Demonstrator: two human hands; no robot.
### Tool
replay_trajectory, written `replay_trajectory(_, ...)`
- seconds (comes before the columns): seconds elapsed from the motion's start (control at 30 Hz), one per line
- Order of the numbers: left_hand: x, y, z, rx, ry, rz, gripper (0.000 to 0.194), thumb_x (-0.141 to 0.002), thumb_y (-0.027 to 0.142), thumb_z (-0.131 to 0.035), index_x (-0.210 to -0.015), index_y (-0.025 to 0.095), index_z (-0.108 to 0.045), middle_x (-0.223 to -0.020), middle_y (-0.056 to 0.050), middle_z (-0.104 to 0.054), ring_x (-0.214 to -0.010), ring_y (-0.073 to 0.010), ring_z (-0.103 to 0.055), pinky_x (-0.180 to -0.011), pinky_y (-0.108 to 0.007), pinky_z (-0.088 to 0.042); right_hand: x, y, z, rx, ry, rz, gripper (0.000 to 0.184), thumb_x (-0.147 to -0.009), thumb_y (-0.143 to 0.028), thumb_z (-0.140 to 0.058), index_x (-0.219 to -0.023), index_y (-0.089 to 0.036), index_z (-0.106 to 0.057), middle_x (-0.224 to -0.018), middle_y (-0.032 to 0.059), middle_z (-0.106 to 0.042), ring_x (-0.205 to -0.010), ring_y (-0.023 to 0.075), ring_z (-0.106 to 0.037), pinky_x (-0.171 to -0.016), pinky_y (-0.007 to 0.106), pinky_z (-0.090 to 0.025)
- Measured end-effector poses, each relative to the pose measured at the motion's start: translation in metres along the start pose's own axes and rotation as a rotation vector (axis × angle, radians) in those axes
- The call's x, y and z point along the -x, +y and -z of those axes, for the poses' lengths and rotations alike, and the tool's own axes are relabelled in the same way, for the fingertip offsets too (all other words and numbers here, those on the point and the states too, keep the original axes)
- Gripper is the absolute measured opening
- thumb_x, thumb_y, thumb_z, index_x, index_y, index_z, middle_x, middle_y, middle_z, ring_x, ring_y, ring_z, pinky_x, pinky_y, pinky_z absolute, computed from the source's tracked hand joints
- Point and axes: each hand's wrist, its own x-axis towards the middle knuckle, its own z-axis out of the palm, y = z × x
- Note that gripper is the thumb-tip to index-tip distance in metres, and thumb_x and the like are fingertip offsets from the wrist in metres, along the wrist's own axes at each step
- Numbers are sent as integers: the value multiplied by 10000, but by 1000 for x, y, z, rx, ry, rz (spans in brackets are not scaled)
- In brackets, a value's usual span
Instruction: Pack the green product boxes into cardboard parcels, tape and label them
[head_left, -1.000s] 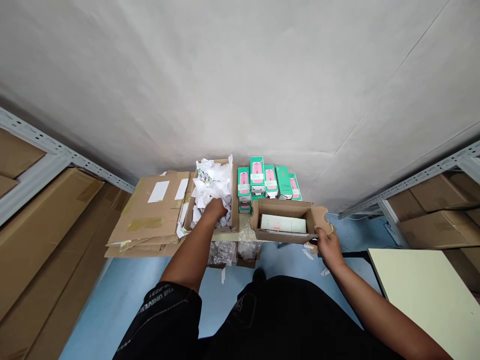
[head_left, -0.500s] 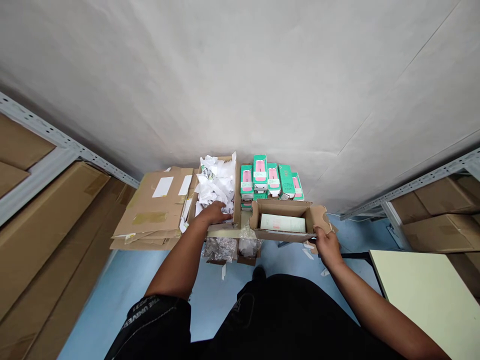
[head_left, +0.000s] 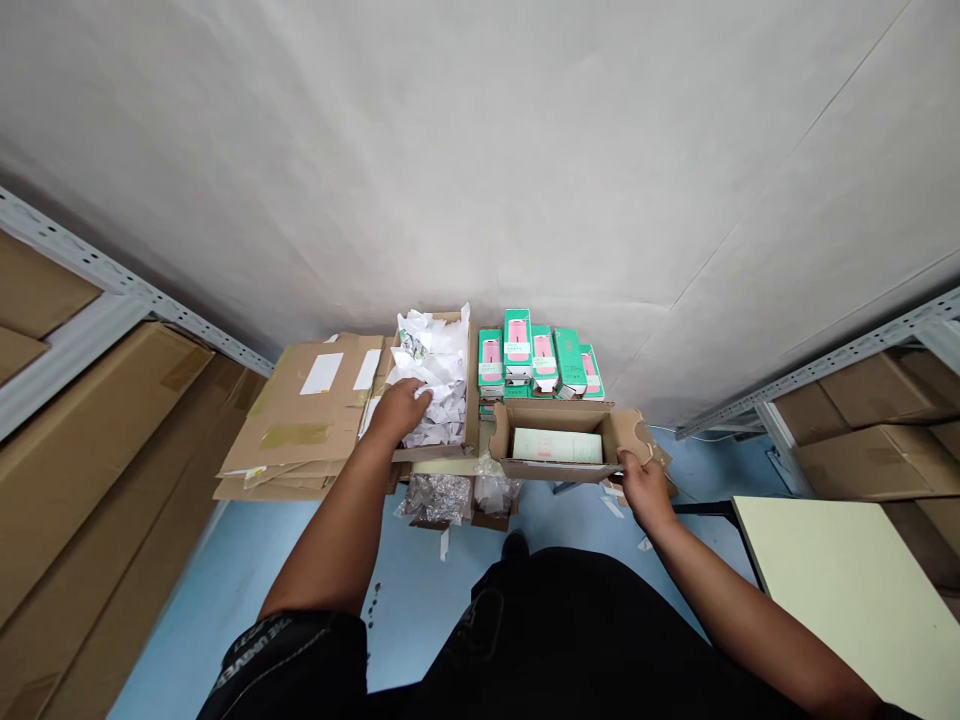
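My left hand (head_left: 400,412) reaches over the left side of a cardboard box filled with crumpled white paper (head_left: 439,385). Its fingers are curled together on the paper, and the fingertips are partly hidden. My right hand (head_left: 645,488) grips the right end of an open cardboard box (head_left: 559,470), thumb at the flap and fingers beneath. Inside that box lies a pale green-white carton (head_left: 556,446) with faint pink print, along the box's length. Just behind, several green cartons with pink panels (head_left: 517,340) stand against the wall.
Flattened cardboard sheets (head_left: 296,400) are stacked on the left. Below the table edge are boxes of clear plastic wrap (head_left: 439,498). Shelves with cardboard boxes flank both sides, and a pale tabletop (head_left: 832,570) stands at lower right.
My left hand has moved left and farther back over the crumpled paper. My right hand keeps its grip on the open box, which shows only a slight shift with the view.
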Motion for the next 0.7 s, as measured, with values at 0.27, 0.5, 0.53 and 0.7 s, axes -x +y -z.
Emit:
replay_trajectory(0.27, 46, 91, 60, 371, 158, -417, 306, -975, 433, -527, -1111, 207, -682, -1321, -64, -672, -1241, -235, -606, -1106, -375, -461, -2, 3, -2, 30, -2, 3, 459, -813, -580, -565, -882, -162, -741, -848, 120, -789, -833, 293, -736, -640, 305, -552)
replay_trajectory(0.5, 84, 177, 29, 365, -123, -843, 354, -1028, 431, -508, -1278, 219, -642, -1460, -107, -597, -1340, -252, -575, -1107, -425, -483, -1, 4, 0, 66, 33, 62, 451, -836, -565, -552, -887, -169, -762, -804, 104, -789, -817, 307, -745, -632, 324, -563)
replay_trajectory(0.53, 85, 182, 21, 340, -144, -810, 409, -1025, 459, -512, -1342, 222, -612, -1491, -112, -577, -1361, -266, -562, -1112, -441, -482, -1, 5, 0, 60, 35, 67, 450, -840, -559, -549, -894, -168, -765, -810, 105, -789, -817, 308, -746, -639, 326, -566)
replay_trajectory(0.7, 84, 187, 6, 294, -207, -687, 577, -1015, 544, -507, -1501, 234, -506, -1525, -109, -559, -1398, -301, -535, -1127, -471, -470, 1, 10, 5, 41, 64, 76, 467, -853, -562, -556, -923, -153, -769, -884, 116, -794, -855, 311, -743, -705, 335, -575)
